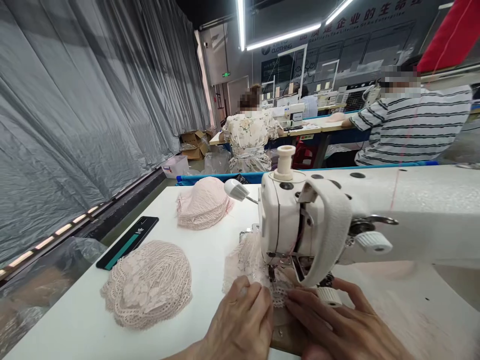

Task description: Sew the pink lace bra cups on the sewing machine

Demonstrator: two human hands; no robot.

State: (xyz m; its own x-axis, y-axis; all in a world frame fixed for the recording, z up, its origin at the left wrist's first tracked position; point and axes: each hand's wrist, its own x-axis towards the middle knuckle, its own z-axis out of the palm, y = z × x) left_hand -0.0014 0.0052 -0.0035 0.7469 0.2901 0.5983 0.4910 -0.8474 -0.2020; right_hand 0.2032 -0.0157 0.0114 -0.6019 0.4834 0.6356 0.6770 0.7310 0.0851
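Observation:
A white sewing machine (279, 215) stands over the table, its needle area above a piece of pale pink lace (247, 257). My left hand (243, 315) is closed, its fingers pinching the lace just left of the presser foot (272, 272). Right of the foot, my right hand (333, 320) lies with its fingers stretched out, fingertips touching the lace edge. The fabric under the machine head is partly hidden. A stack of beige lace pieces (150, 282) lies on the left of the table, and a pile of pink moulded cups (204, 200) sits behind it.
A black and teal case (129, 242) lies by the table's left edge. Ahead, one person in a floral top (247, 135) and another in a striped shirt (416, 125) sit at other tables. Cardboard boxes (195, 145) and a grey curtain (93, 90) are at the left.

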